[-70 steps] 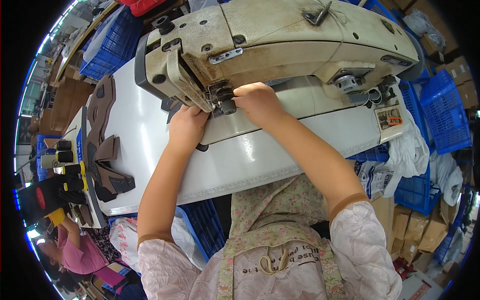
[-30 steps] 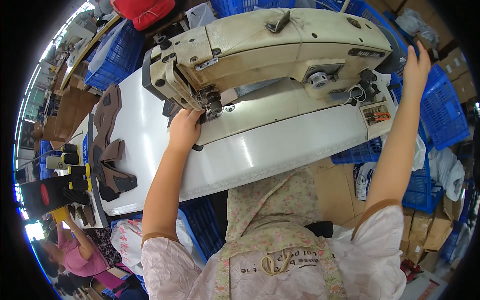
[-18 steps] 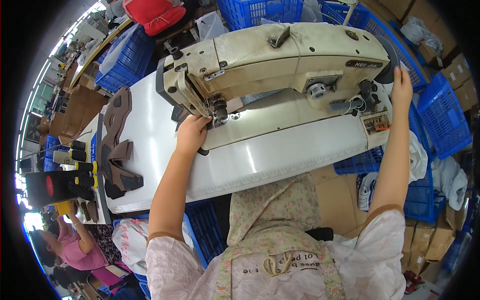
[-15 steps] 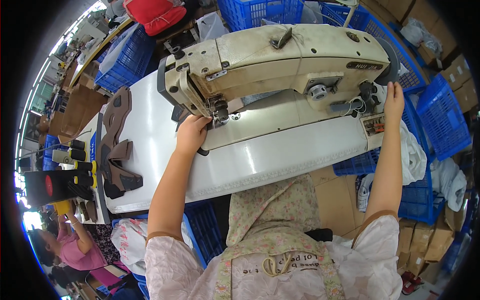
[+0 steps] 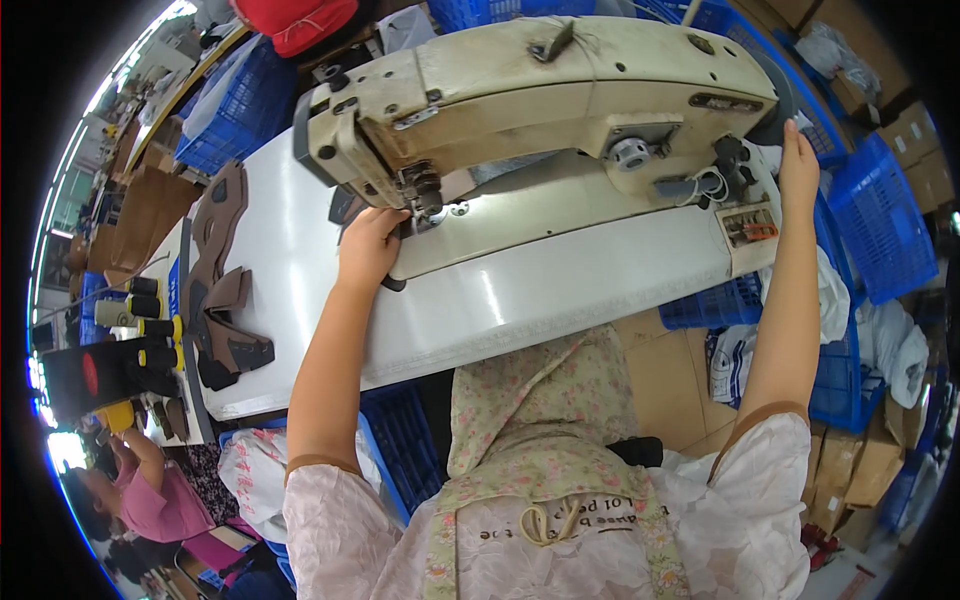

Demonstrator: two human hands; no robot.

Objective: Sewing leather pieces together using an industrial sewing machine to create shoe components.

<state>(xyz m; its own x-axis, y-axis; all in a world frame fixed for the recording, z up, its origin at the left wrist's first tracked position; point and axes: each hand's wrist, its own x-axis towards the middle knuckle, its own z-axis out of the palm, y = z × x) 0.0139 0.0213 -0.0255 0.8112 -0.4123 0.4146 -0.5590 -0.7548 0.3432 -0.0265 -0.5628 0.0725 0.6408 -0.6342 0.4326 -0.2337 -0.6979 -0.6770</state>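
Note:
A cream, stained sewing machine (image 5: 500,112) stands on a white table (image 5: 470,320). My left hand (image 5: 368,245) is at its needle end, fingers curled in beside the presser foot (image 5: 428,205). Just behind that hand shows a dark brown piece (image 5: 345,206); whether my fingers grip it is hidden. At the machine's right end my right hand (image 5: 798,170) reaches up with its fingers stretched out, against or close to the lower edge of the dark handwheel (image 5: 785,92). More brown cut pieces (image 5: 222,290) lie at the table's left end, apart from my hands.
Thread spools (image 5: 150,328) stand on a neighbouring table at left, near a co-worker in pink (image 5: 165,495). Blue crates (image 5: 885,215) and cardboard boxes (image 5: 840,475) crowd the right side. A blue crate (image 5: 400,440) with white bags sits below the table's front edge.
The view has shifted, so machine and table appear higher and slightly left. My left hand stays beside the presser foot. My right hand's fingers have shifted slightly by the handwheel.

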